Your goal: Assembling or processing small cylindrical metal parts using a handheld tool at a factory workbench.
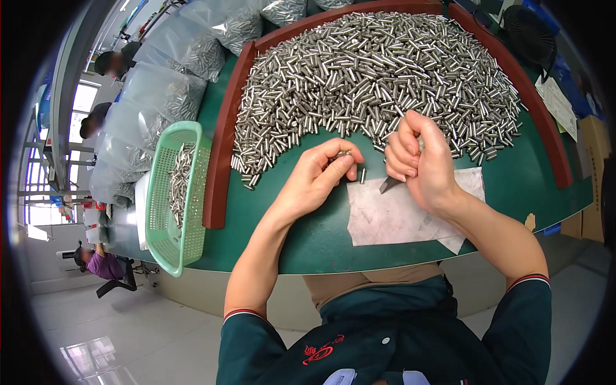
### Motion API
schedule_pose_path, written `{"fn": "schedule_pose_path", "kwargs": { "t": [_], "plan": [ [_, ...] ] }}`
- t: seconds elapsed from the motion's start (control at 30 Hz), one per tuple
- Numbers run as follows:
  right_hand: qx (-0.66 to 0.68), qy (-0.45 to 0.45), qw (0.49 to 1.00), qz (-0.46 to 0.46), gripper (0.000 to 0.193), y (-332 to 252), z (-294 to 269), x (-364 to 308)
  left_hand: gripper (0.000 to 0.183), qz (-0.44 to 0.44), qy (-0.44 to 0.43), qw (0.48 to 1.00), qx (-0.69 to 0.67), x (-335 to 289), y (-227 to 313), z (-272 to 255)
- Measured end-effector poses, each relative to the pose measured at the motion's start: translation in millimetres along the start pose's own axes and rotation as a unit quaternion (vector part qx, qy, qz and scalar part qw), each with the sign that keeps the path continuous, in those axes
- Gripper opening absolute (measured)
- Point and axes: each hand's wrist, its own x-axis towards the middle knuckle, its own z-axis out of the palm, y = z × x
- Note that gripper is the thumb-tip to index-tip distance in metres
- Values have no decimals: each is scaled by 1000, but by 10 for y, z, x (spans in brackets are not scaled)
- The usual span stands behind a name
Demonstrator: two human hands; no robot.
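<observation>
**Hand positions at the pin-sorting station**

The left hand [319,174] rests on the green surface [301,237] with its fingers curled inward. Thumb and fingertips pinch a small metal pin [343,154] at the near edge of the pile. A second, single pin [362,174] stands or lies just beside the left thumb, at the edge of a sheet of grey paper [398,215].

The right hand [417,160] is closed around a small dark-tipped tool [389,185]. The tool tip protrudes below the fingers and points down toward the paper. The type of tool cannot be determined, since the fingers cover most of it.

A large heap of short silver pins [378,70] fills the area behind both hands. A reddish-brown raised border [221,135] encloses the heap on the left, far and right sides.

To the left of the border, a light green plastic basket [168,224] holds a smaller quantity of the same pins. Clear plastic bags [160,90] of pins lie beyond the basket.
</observation>
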Motion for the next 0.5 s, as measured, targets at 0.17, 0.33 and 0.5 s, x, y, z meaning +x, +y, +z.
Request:
{"fn": "schedule_pose_path", "kwargs": {
  "t": [0.17,0.33,0.5],
  "plan": [
    [3,1,1000,-1,38,-13,18,-19,13,-20,-19,995,-93,-6,-16,-26],
    [-8,-1,1000,-4,37,-18,12,-20,13,-4,-19,997,-81,12,-52,-41],
    [-8,-8,1000,-11,36,-31,16,-21,15,1,-26,996,-84,23,-49,-35]
  ]
}}
